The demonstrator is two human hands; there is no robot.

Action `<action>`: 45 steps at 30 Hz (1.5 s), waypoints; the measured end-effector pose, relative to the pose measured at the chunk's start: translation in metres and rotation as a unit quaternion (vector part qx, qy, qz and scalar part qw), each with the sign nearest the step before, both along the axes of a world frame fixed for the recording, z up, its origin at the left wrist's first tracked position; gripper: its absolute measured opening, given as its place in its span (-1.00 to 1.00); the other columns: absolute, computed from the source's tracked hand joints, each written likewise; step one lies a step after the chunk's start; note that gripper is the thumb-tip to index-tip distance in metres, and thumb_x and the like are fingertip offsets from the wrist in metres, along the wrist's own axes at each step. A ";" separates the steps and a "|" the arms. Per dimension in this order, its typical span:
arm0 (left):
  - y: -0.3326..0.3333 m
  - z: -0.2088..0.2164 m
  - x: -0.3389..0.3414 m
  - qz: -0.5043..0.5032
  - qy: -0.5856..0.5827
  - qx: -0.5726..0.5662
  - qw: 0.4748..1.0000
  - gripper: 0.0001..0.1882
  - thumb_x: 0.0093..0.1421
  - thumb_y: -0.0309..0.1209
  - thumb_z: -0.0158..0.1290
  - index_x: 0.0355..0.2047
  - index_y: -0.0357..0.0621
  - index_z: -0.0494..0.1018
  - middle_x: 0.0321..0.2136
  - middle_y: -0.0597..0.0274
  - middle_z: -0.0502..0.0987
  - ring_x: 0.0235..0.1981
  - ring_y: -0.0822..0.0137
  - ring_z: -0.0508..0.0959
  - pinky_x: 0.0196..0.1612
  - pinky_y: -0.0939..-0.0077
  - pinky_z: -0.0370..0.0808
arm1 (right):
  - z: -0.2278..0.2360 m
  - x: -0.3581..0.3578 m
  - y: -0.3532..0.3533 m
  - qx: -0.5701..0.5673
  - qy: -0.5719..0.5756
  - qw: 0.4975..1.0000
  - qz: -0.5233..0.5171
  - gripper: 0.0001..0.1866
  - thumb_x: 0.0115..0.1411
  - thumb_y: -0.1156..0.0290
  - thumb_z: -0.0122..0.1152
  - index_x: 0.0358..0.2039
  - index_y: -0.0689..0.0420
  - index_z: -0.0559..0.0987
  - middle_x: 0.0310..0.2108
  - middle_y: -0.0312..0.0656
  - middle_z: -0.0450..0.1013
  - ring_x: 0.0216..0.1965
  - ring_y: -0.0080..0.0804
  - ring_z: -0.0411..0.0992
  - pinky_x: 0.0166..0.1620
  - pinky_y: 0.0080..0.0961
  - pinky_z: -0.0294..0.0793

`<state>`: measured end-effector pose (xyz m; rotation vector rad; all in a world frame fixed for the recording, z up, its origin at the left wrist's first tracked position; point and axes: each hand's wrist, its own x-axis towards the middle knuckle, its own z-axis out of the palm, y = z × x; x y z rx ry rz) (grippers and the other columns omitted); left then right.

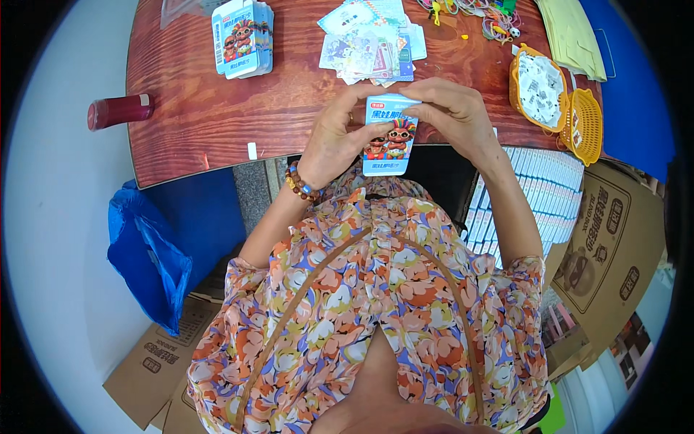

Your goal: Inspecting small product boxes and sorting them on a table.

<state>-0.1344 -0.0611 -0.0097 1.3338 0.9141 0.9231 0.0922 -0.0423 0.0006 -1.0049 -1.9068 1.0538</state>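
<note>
One blue-and-white box [387, 163], held above near edge of wooden table [195, 108]. Two hands on it: left hand [336, 134] gripping left side, thumb across front; right hand [457, 119] pinching top right corner. Beyond: one pile of loose cards [369, 47], overlapped, count unclear; one stack of matching boxes [244, 40]; two yellow baskets [515, 81], one holding white packets [541, 90].

A red bottle [121, 111] sits at the left edge of the table [181, 116], a blue bag [137, 249] below
</note>
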 end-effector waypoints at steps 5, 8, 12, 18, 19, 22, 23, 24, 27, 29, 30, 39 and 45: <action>0.000 -0.005 -0.004 -0.021 -0.004 -0.017 1.000 -0.53 0.20 -0.61 0.15 0.12 -0.18 0.35 -0.09 0.18 0.53 -0.15 0.43 0.60 -0.14 0.56 0.59 | -0.005 0.001 0.006 -0.002 -0.022 1.000 0.019 -0.69 0.15 0.58 0.29 -0.05 0.22 0.62 -0.10 -0.17 0.56 -0.13 -0.41 0.53 -0.09 -0.50 0.52; 0.002 -0.008 -0.006 0.002 -0.063 -0.077 0.995 -0.54 0.21 -0.62 0.14 0.12 -0.23 0.35 -0.07 0.16 0.52 -0.15 0.44 0.60 -0.13 0.58 0.59 | -0.002 -0.015 -0.006 0.023 -0.020 0.999 -0.016 -0.67 0.15 0.59 0.29 -0.04 0.23 0.61 -0.07 -0.14 0.55 -0.10 -0.40 0.52 -0.09 -0.51 0.52; 0.001 -0.012 -0.008 0.009 -0.073 -0.069 0.995 -0.56 0.21 -0.63 0.14 0.10 -0.26 0.36 -0.06 0.15 0.52 -0.17 0.44 0.60 -0.14 0.59 0.59 | -0.017 -0.019 -0.013 0.006 0.014 0.999 -0.041 -0.65 0.14 0.58 0.30 -0.02 0.22 0.60 -0.02 -0.11 0.52 -0.09 -0.39 0.52 -0.09 -0.51 0.52; -0.002 -0.015 -0.009 -0.014 -0.020 -0.050 0.998 -0.62 0.20 -0.64 0.14 0.03 -0.25 0.41 -0.07 0.22 0.53 -0.17 0.44 0.61 -0.15 0.59 0.60 | -0.027 -0.007 -0.007 -0.011 0.037 0.999 0.025 -0.68 0.15 0.62 0.28 -0.05 0.25 0.60 -0.07 -0.12 0.51 -0.08 -0.39 0.52 -0.08 -0.53 0.53; -0.002 -0.016 -0.008 -0.011 -0.012 -0.034 0.999 -0.64 0.20 -0.64 0.14 0.01 -0.26 0.43 -0.07 0.23 0.53 -0.17 0.44 0.61 -0.15 0.59 0.60 | -0.025 -0.006 -0.006 -0.011 0.036 0.999 0.024 -0.68 0.15 0.62 0.28 -0.05 0.25 0.60 -0.07 -0.12 0.51 -0.08 -0.39 0.52 -0.08 -0.53 0.53; -0.002 -0.018 -0.004 0.017 -0.061 -0.082 0.995 -0.66 0.19 -0.64 0.16 -0.01 -0.27 0.44 -0.09 0.25 0.53 -0.17 0.47 0.61 -0.16 0.60 0.59 | -0.014 -0.010 -0.001 -0.084 0.043 0.995 0.023 -0.72 0.17 0.64 0.25 -0.08 0.26 0.61 -0.13 -0.16 0.52 -0.08 -0.39 0.52 -0.09 -0.51 0.53; -0.001 -0.018 -0.004 0.017 -0.061 -0.082 0.995 -0.66 0.19 -0.64 0.16 -0.01 -0.27 0.44 -0.09 0.25 0.53 -0.17 0.47 0.61 -0.16 0.60 0.59 | -0.010 -0.013 -0.002 -0.122 0.063 0.991 -0.005 -0.74 0.19 0.62 0.24 -0.09 0.26 0.62 -0.16 -0.18 0.54 -0.10 -0.42 0.52 -0.10 -0.51 0.53; 0.001 -0.017 -0.005 0.004 -0.067 -0.096 0.993 -0.66 0.19 -0.63 0.16 -0.01 -0.27 0.44 -0.10 0.25 0.52 -0.18 0.48 0.60 -0.16 0.60 0.59 | -0.008 -0.015 -0.003 -0.159 0.083 0.983 -0.033 -0.76 0.21 0.59 0.22 -0.09 0.26 0.62 -0.18 -0.21 0.55 -0.12 -0.45 0.52 -0.11 -0.52 0.53; 0.004 -0.018 -0.006 -0.019 -0.035 -0.077 0.996 -0.64 0.19 -0.61 0.17 0.00 -0.25 0.44 -0.10 0.22 0.52 -0.19 0.47 0.60 -0.17 0.59 0.60 | -0.013 -0.012 0.004 -0.042 -0.012 0.999 0.027 -0.77 0.25 0.53 0.20 -0.09 0.26 0.62 -0.22 -0.26 0.57 -0.14 -0.52 0.52 -0.11 -0.57 0.53; 0.002 -0.023 -0.005 -0.017 0.027 -0.021 0.999 -0.53 0.22 -0.57 0.15 0.14 -0.20 0.35 -0.04 0.09 0.51 -0.22 0.44 0.60 -0.17 0.59 0.61 | -0.020 -0.010 0.003 -0.100 0.020 0.995 -0.002 -0.78 0.26 0.50 0.20 -0.09 0.24 0.63 -0.23 -0.26 0.58 -0.16 -0.53 0.53 -0.13 -0.58 0.53; 0.004 -0.017 -0.005 -0.018 0.024 -0.017 0.999 -0.53 0.22 -0.57 0.15 0.14 -0.20 0.35 -0.04 0.09 0.51 -0.22 0.44 0.60 -0.17 0.59 0.61 | -0.025 -0.004 0.002 -0.161 0.050 0.985 -0.038 -0.78 0.26 0.48 0.20 -0.10 0.23 0.64 -0.24 -0.27 0.60 -0.19 -0.54 0.54 -0.14 -0.59 0.53; -0.009 -0.023 0.003 0.103 0.153 0.197 0.963 0.22 -0.08 -0.19 0.43 0.40 -0.25 -0.15 0.32 -0.16 0.07 0.32 0.00 0.20 0.30 0.11 0.26 | -0.033 -0.055 -0.010 -0.481 0.409 0.762 -0.140 -0.65 0.39 0.38 0.00 0.09 0.31 0.42 -0.08 -0.08 0.53 -0.16 -0.32 0.59 -0.12 -0.38 0.65; 0.007 -0.014 -0.030 0.232 -0.006 0.089 0.969 -0.09 -0.05 -0.52 0.39 0.26 -0.23 0.12 0.14 0.08 0.28 0.13 0.20 0.43 0.16 0.27 0.46 | -0.031 -0.078 0.040 -0.022 -0.159 0.978 -0.132 -0.51 0.23 0.10 0.24 0.04 0.15 0.49 -0.09 -0.02 0.49 -0.22 -0.16 0.57 -0.28 -0.18 0.55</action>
